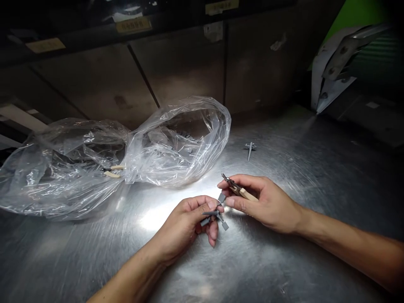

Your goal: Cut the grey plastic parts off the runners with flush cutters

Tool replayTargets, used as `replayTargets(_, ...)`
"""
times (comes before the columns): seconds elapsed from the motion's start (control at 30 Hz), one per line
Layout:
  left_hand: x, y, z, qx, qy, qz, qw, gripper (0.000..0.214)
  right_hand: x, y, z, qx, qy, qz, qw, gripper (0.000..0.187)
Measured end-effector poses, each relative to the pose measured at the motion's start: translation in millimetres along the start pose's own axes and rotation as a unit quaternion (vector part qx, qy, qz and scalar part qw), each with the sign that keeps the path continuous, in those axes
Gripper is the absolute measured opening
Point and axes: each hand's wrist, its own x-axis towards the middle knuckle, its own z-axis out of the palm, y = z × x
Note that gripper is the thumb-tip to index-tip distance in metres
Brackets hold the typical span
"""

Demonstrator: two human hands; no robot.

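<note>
My left hand pinches a small grey plastic sprue with flat square tabs at the ends of its thin arms. In my right hand is a pair of nippers with cream handles, its dark jaws pointing up and left. The right fingertips are close by the upper tab of the sprue; whether they touch it I cannot tell. Both hands are just above the metal table. Part of the sprue is hidden behind my left fingers.
Two clear plastic bags stand at the left; the right bag has grey pieces inside. Cream-handled pliers lie by the left bag. Another grey piece lies beyond my right hand. Metal panels back the table; a white machine part stands at right.
</note>
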Motion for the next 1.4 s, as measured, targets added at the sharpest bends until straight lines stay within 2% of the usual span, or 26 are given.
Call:
replayTargets(0.2, 0, 0, -3.5, 0.002, -0.018, -0.018, 1.0, 0.023, -2, 2, 3, 0.017, -0.004, -0.004, 1.0, 0.025)
replayTargets(0.37, 0, -1, -2.8, 0.028, -0.021, -0.007, 0.999, 0.023, -1, -1, 1, 0.012, -0.004, -0.008, 1.0, 0.025)
replayTargets(0.5, -1, -3, 0.6, 0.073, -0.007, 0.033, 0.997, 0.03, 0, 0, 0, 0.01, -0.005, -0.009, 1.0, 0.025)
replayTargets(0.77, -5, -6, 5.3, 0.125, 0.041, 0.052, 0.99, 0.033, -2, 3, 2, -0.038, 0.002, -0.038, 0.999, 0.017)
replayTargets(0.9, -6, -6, 7.2, 0.136, 0.052, 0.049, 0.988, 0.035, -4, 4, 2, -0.059, 0.025, -0.066, 0.996, 0.018)
replayTargets(1.07, -5, -6, 8.3, 0.153, 0.057, 0.035, 0.986, 0.036, -4, 4, 1, -0.091, 0.02, -0.078, 0.993, 0.016)
replayTargets(1.4, -8, -7, 11.8, 0.161, 0.064, 0.04, 0.984, 0.037, -2, 0, -3, -0.082, 0.023, -0.034, 0.996, 0.01)
